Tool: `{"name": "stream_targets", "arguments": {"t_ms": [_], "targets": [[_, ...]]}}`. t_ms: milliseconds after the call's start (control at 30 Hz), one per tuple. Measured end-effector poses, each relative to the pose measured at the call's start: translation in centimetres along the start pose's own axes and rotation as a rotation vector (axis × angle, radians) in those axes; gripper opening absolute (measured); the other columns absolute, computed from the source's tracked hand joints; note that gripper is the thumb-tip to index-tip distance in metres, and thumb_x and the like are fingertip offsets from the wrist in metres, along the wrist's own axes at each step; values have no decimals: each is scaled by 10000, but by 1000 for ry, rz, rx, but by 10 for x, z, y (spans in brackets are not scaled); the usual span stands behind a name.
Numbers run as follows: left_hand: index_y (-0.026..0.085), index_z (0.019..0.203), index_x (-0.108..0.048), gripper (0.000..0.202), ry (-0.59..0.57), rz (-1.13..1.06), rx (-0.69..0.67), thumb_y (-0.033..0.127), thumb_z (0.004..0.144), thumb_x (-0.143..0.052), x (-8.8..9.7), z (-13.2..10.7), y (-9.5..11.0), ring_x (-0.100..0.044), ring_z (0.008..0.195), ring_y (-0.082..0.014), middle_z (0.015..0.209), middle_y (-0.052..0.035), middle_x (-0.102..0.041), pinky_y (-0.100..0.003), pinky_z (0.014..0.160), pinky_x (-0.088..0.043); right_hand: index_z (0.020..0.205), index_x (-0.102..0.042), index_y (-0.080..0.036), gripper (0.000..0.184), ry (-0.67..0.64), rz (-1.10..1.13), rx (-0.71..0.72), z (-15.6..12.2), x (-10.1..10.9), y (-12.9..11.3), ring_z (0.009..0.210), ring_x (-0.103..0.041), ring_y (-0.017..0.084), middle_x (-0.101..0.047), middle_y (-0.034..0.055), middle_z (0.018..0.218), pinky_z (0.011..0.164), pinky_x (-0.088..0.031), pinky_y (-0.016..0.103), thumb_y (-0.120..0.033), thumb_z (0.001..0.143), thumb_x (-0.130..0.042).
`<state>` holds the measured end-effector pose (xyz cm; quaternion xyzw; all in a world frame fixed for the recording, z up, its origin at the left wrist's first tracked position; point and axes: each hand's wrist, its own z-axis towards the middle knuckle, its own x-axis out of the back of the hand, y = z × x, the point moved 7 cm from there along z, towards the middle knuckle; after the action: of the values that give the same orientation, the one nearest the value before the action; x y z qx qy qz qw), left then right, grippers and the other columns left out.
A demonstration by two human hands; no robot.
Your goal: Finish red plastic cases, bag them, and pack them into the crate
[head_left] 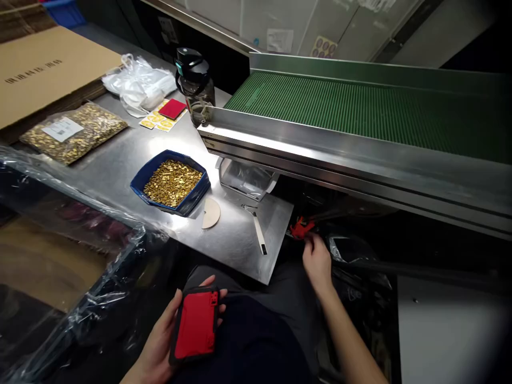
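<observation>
My left hand (162, 336) is wrapped round a red and black rectangular case (196, 325), which looks like a rugged phone case, held above my lap. Beyond the table's right corner, my right hand (318, 261) is closed at a small bright red piece (302, 228); its exact kind is unclear. Nearest on the metal table (236, 256) lie a white-handled tool (259, 234) with a thin metal end and a pale half-round disc (210, 213). A blue bin (196, 200) full of small gold-coloured metal parts (172, 182) stands farther left.
A green ribbed conveyor (340, 112) with metal side rails runs to the right above a grey tray (248, 178). A dark jug (196, 80), a bag of gold parts (76, 130), white plastic bags (138, 82) and cardboard (44, 69) stand at the back left.
</observation>
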<state>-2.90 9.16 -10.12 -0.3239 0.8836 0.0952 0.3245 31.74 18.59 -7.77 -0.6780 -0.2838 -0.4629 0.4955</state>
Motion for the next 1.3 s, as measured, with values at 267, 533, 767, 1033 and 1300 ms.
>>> {"name": "stream_targets", "arguments": {"t_ms": [267, 533, 767, 1033, 1300], "targets": [[263, 1239, -738, 442, 0, 109, -70, 565, 948, -599, -10, -9, 13, -698, 1135, -303, 1303, -64, -729, -408, 1008, -542, 1444, -525, -82, 512, -269, -189, 232, 74, -41, 47, 1260, -500, 349, -623, 230, 1309, 1075, -349, 548, -61, 951, -389], [148, 1342, -633, 525, 173, 161, -321, 522, 978, -573, 34, -16, 18, -735, 1010, -283, 1286, -152, -719, -388, 890, -601, 1008, -737, -293, 220, -864, -26, 551, -46, 10, 2, 957, -657, 233, -724, 41, 1066, 828, -497, 318, -208, 861, -597], [252, 1534, -424, 625, 162, 320, -363, 505, 983, -577, 53, -9, 8, -734, 1030, -286, 1284, -145, -719, -383, 808, -618, 962, -661, -185, 178, -1053, -220, 636, -135, -2, -99, 837, -732, 312, -750, 92, 914, 758, -513, 397, -216, 792, -616], [244, 1563, -380, 663, 150, 384, -350, 535, 990, -544, 64, -8, 3, -715, 1069, -267, 1301, -163, -704, -352, 826, -613, 975, -696, -190, 284, -1059, -308, 685, -149, -33, -140, 767, -765, 341, -788, 103, 850, 572, -409, 347, -454, 886, -643], [307, 1622, -232, 1029, 66, 1349, -475, 499, 788, -804, 16, -26, 23, -580, 1262, -378, 1363, -125, -637, -515, 1086, -463, 827, -728, -237, 378, -1101, -285, 634, -113, 2, -137, 697, -743, 266, -771, 28, 743, 504, -290, 300, -613, 803, -710]]}}
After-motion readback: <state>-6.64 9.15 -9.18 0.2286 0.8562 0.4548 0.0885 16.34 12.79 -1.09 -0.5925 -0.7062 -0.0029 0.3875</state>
